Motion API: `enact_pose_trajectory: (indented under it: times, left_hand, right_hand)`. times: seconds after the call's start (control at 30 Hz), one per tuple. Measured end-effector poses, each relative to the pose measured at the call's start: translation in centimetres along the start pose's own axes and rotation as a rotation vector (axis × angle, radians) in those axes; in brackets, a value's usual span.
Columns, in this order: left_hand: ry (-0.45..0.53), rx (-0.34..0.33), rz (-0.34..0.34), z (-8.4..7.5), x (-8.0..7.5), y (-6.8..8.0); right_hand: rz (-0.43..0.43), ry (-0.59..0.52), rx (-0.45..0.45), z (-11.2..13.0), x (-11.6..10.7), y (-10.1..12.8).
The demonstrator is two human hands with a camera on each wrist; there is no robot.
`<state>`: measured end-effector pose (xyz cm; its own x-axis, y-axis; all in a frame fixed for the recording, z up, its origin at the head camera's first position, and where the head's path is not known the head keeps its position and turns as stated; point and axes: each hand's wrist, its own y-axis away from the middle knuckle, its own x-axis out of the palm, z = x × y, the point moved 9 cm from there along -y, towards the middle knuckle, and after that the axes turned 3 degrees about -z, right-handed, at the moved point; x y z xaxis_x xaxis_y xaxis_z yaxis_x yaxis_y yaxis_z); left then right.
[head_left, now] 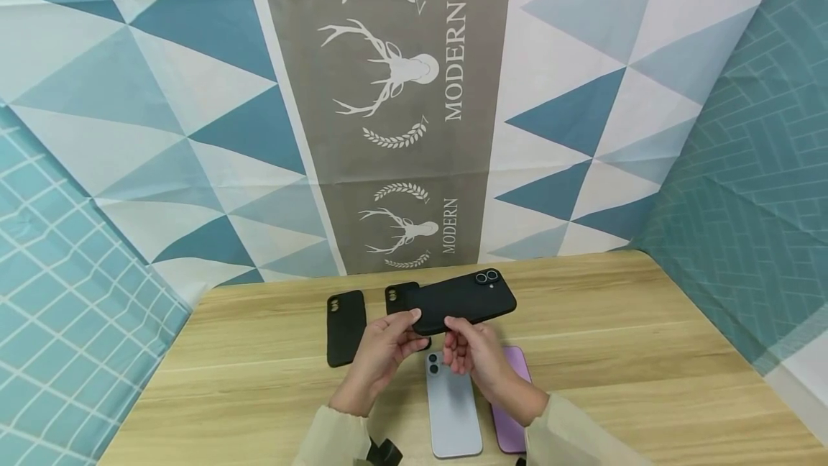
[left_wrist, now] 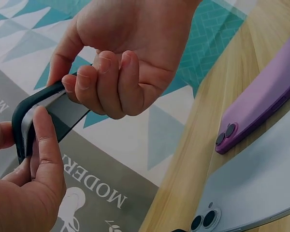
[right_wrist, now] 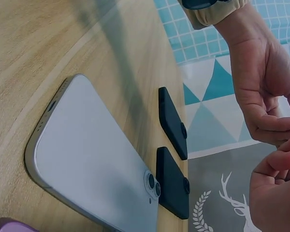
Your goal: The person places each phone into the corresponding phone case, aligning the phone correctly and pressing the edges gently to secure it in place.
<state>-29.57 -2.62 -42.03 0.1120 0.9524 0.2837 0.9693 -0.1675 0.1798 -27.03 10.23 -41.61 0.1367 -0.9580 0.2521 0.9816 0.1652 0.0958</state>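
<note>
Both hands hold a phone in a black case [head_left: 462, 300] above the table, its twin camera lenses facing up at the far right end. My left hand [head_left: 387, 351] pinches the near left corner, thumb on the back and fingers under it. Along the near long edge, my right hand [head_left: 480, 354] grips with its thumb on top and the other fingers curled below. From underneath, the left wrist view shows the case's dark rim [left_wrist: 26, 106] around a glossy screen, left fingertips at that corner. In the right wrist view the held phone is almost wholly out of frame.
Beneath the hands a white phone [head_left: 454, 408] lies back up on the wooden table [head_left: 614, 351]. A purple phone [head_left: 507, 426] lies right of it, partly under the right forearm. Two black phone cases [head_left: 346, 329] lie further back on the left. Patterned cloth hangs behind the table.
</note>
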Motion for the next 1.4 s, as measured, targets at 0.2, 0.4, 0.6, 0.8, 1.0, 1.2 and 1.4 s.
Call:
enact_pose_trajectory:
  times: [0.2, 0.4, 0.6, 0.8, 1.0, 1.2, 1.4]
  left_hand:
    - [0.024, -0.006, 0.06, 0.1, 0.8, 0.0]
    - [0.031, -0.009, 0.079, 0.3, 1.1, 0.1]
    - [0.04, -0.016, 0.114, 0.3, 1.1, 0.2]
    - [0.064, -0.009, 0.172, -0.1, 1.4, 0.4]
    - [0.065, -0.014, 0.182, -0.3, 1.4, 0.6]
    - [-0.01, -0.006, 0.158, -0.5, 1.2, 0.6]
    - [-0.032, -0.011, 0.143, -0.6, 1.1, 0.6]
  right_hand:
    - [0.063, 0.05, 0.034, -0.4, 0.8, 0.2]
    - [0.093, 0.063, 0.047, -0.6, 1.4, 0.3]
    - [0.1, 0.05, 0.047, -0.7, 1.4, 0.2]
    - [0.116, 0.045, 0.027, -0.4, 1.6, 0.1]
    - [0.145, 0.033, 0.033, -0.4, 1.7, 0.2]
    - [0.155, 0.02, 0.044, -0.6, 1.7, 0.2]
    - [0.165, 0.012, 0.05, -0.8, 1.7, 0.0]
